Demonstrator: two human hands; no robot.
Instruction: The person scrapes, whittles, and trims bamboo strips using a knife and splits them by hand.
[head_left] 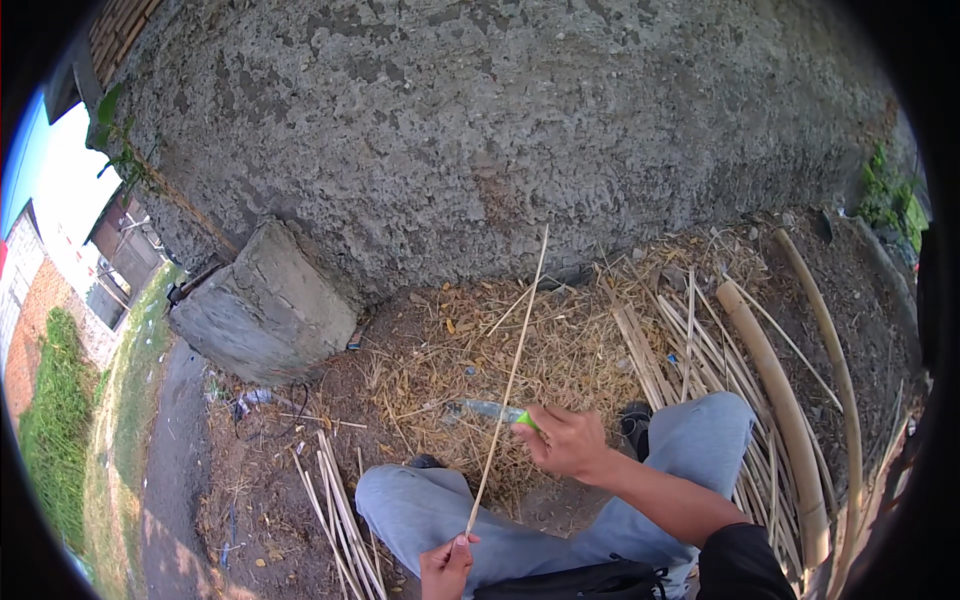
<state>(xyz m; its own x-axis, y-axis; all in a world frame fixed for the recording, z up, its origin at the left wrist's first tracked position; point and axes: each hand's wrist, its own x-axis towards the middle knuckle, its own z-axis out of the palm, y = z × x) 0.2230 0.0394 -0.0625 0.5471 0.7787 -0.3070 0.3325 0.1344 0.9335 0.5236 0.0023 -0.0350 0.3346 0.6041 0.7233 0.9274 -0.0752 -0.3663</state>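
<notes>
The left hand (447, 567) is low in the view, and its fingers pinch the lower end of a thin bamboo strip (511, 370). From there the strip rises, slightly tilted to the right, over the ground toward the rough wall (500, 130). The right hand (572, 442) has its fingers closed around the green handle of a knife (482, 409). The blade points to the left and crosses the strip in the view; I cannot tell whether they touch. The person sits with bent knees in grey-blue trousers (415, 500). Pale shavings (590, 345) cover the ground in front. Some sticks (340, 520) lie beside the left knee. To the right there are many split bamboo pieces (708, 355) and a thick bamboo pole (772, 410). A concrete block (270, 310) stands against the wall.
</notes>
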